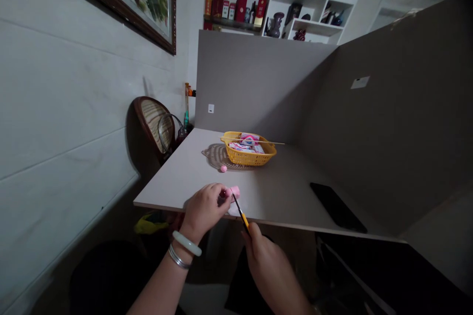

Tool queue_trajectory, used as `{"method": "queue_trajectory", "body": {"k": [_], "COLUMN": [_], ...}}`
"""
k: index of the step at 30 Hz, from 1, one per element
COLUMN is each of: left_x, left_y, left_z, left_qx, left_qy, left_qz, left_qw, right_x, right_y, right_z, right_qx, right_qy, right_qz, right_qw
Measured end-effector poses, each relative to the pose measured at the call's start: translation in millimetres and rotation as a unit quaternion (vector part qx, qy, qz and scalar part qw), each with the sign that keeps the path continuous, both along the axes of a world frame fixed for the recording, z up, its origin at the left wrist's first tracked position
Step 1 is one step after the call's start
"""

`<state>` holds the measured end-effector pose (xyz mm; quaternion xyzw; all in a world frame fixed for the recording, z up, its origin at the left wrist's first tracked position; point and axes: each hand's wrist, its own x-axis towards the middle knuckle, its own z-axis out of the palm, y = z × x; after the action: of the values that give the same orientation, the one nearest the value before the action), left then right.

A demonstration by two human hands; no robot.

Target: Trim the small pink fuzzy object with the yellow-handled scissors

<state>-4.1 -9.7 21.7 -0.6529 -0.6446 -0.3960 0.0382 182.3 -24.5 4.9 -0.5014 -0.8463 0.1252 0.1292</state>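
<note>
My left hand, wearing bangles at the wrist, pinches a soft-looking pink piece just above the table's front edge. My right hand is closed around the yellow-and-black handle of what looks like a pair of scissors. Its thin dark tip meets the pink piece beside my left fingertips. Whether its blades are apart cannot be made out. Below the pink piece lies something whitish, partly hidden by my left hand. A small pink ball rests on the table farther back.
A yellow basket with several packets and a thin stick across its rim stands on the table. A flat black object lies at the right. Grey panels border the back and right. A chair stands left.
</note>
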Motion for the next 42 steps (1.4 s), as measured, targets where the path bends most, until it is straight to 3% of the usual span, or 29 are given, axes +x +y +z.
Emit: {"method": "queue_trajectory", "body": {"k": [6, 18, 29, 38, 42], "left_x": [-1.2, -0.2, 0.2, 0.5, 1.0], "left_y": [-0.2, -0.3, 1.9, 3.6, 2.7], "left_z": [0.1, -0.3, -2.0, -3.2, -1.5], "left_qx": [-0.006, -0.005, -0.001, 0.007, 0.004], "left_qy": [0.014, -0.005, 0.014, 0.026, 0.023], "left_qz": [-0.002, 0.005, 0.009, 0.009, 0.0], "left_qw": [1.0, 1.0, 1.0, 1.0, 1.0], "right_x": [-17.8, 9.6, 7.1, 11.6, 9.6], "right_y": [14.1, -3.5, 5.9, 2.1, 2.9], "right_z": [10.1, -15.2, -7.3, -11.3, -4.8], "right_qx": [0.025, -0.004, 0.045, 0.027, 0.02], "right_qy": [0.011, 0.016, 0.032, 0.017, 0.017], "right_qz": [0.006, 0.001, 0.013, 0.002, 0.009], "right_qw": [1.0, 1.0, 0.998, 0.999, 1.0]}}
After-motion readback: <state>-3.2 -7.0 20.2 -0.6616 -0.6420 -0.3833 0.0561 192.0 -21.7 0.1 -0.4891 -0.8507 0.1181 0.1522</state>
